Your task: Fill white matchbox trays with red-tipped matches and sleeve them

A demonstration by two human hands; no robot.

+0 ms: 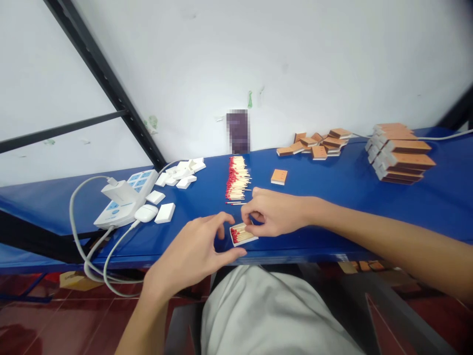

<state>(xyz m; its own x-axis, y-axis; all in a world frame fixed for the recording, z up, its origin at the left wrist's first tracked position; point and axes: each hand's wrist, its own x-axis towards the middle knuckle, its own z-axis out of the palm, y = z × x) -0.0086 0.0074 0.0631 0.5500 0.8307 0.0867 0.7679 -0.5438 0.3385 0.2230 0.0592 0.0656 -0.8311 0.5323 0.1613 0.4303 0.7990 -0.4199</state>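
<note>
A small white matchbox tray [242, 235] with red-tipped matches in it lies near the table's front edge. My left hand [199, 244] is beside its left end, thumb and fingers apart, holding nothing. Over the tray's right end is my right hand [271, 212], its thumb and index finger bent together at the matches; what is between the fingertips is too small to make out. Behind the tray lies a pile of red-tipped matches [238, 178]. One orange-brown matchbox sleeve [279, 177] lies to the right of the pile.
White trays [181, 172] lie at the left, near a power strip [127, 197] with a plug, white adapter and cables. Loose orange-brown boxes [320, 152] are at the back right, with stacked boxes [401, 158] farther right. A dark pixelated object [238, 130] leans against the wall.
</note>
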